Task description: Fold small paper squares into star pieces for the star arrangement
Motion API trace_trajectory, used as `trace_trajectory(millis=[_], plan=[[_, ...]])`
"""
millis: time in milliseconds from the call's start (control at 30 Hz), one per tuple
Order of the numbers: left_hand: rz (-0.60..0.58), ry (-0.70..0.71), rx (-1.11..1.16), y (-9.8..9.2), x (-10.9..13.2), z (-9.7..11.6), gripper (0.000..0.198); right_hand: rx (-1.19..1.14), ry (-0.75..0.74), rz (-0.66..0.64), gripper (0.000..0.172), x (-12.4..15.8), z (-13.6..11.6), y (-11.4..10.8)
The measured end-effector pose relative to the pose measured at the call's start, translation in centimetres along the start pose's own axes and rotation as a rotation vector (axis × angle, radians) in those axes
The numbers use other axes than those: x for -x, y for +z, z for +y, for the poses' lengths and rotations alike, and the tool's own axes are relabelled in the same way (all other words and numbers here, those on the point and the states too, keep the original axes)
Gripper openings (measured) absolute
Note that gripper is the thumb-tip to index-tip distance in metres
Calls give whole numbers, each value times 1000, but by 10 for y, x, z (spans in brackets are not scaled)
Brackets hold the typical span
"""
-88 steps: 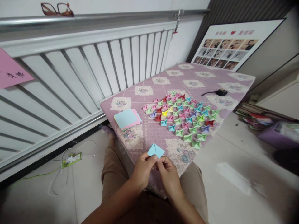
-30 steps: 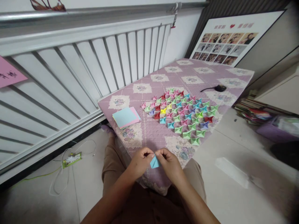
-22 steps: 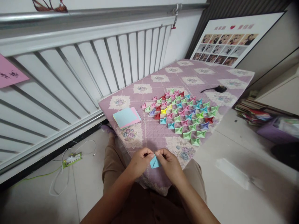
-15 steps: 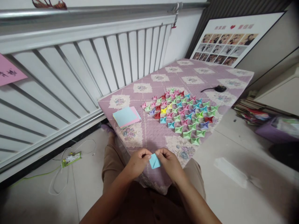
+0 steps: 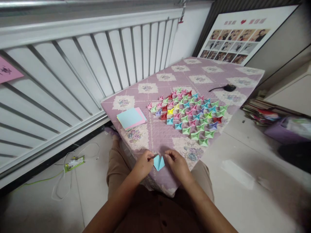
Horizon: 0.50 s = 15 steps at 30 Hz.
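A small folded piece of light blue paper is over the near corner of the table, with a crease down its middle and two upper points standing apart. My left hand is closed, pinching the paper's left edge between thumb and fingers. Just right of the paper is my right hand, fingers bent and slightly apart, with a narrow gap to the paper. Beyond my hands, rows of folded paper pieces in green, pink, blue, red, yellow and purple cover the middle of the table. A stack of square paper sheets, blue on top, lies to the left.
A purple flowered cloth covers the table. A black object with a cable rests toward its right side. A white radiator runs along the left. On the floor are a power strip and a purple container.
The blue paper has turned and its upper points have spread apart. My right fingers have come off its edge, while my left hand keeps its pinch. The view has shifted slightly.
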State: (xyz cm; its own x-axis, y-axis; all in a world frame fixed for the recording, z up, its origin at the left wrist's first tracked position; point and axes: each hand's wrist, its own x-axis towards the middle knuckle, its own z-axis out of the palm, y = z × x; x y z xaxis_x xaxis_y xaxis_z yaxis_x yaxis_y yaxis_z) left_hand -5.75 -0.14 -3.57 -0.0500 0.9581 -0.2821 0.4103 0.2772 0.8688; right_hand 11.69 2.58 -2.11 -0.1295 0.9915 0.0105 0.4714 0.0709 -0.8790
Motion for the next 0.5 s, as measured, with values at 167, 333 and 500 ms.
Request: trace_trajectory(millis=[167, 333, 500], plan=[[34, 34, -55, 1, -3, -6, 14, 147, -319, -113, 17, 14, 11, -2], [24, 84, -160, -1, 2, -2, 13, 298, -482, -128, 21, 23, 16, 10], [-1, 187, -277, -9, 10, 2, 18, 393, -517, -166, 24, 27, 15, 10]])
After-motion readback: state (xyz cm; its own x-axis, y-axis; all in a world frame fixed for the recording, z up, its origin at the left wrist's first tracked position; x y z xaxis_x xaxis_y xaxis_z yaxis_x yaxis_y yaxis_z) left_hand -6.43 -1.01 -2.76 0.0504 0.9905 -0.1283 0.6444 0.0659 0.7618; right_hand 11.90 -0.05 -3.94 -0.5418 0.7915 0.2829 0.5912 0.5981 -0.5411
